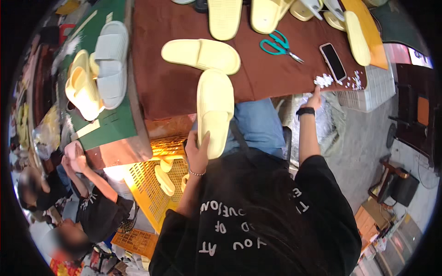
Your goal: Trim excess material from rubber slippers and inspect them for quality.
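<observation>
Far left, a grey slipper (112, 62) lies on stacked yellow ones on the green mat (113, 124); a co-worker's hands (73, 156) work below it. My left hand (198, 154) has its grip closed around the heel of a pale yellow slipper (215, 112), its toe resting on the brown table (175, 87) edge, beside another yellow slipper (201, 55). Teal scissors (280, 46) and a phone (333, 61) lie further right. My right hand (316, 99) reaches the small white pieces (323, 81) at the table edge; whether that grip is pinching, I cannot tell. Risk, I judge: pieces sit at the rim, a brush could scatter them to the floor.
</observation>
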The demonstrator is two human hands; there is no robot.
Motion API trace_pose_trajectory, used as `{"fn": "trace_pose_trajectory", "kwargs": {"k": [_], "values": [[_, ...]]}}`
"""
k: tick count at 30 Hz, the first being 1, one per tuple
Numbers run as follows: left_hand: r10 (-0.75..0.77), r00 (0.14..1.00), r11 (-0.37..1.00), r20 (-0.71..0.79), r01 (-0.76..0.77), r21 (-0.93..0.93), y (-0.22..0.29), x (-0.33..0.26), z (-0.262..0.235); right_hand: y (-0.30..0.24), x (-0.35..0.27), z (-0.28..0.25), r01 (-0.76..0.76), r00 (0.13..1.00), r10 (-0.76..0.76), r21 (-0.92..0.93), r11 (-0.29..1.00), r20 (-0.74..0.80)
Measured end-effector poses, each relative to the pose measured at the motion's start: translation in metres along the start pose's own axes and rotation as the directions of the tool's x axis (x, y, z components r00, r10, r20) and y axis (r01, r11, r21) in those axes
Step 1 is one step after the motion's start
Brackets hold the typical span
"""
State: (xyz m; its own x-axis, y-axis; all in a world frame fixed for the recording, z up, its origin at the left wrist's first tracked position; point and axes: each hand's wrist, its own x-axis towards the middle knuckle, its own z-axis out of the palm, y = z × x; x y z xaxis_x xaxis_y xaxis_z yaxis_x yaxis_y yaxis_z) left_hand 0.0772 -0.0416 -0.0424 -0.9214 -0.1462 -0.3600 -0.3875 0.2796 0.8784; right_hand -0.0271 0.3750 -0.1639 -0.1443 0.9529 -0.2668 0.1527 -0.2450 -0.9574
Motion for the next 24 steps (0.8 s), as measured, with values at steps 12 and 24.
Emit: {"fn": "trace_pose_trajectory", "kwargs": {"k": [12,24], "values": [[-0.222,0.912,0.861,-0.346,0.018,-0.508,-0.018,0.013,-0.047,-0.018,-0.216,0.124,0.921,0.3,-0.592,-0.067,0.383,0.748],[-0.176,0.983,0.874,0.045,0.177,-0.452,-0.014,0.048,0.0,-0.111,-0.209,-0.056,-0.151,0.235,0.524,-0.502,0.852,0.819]]}}
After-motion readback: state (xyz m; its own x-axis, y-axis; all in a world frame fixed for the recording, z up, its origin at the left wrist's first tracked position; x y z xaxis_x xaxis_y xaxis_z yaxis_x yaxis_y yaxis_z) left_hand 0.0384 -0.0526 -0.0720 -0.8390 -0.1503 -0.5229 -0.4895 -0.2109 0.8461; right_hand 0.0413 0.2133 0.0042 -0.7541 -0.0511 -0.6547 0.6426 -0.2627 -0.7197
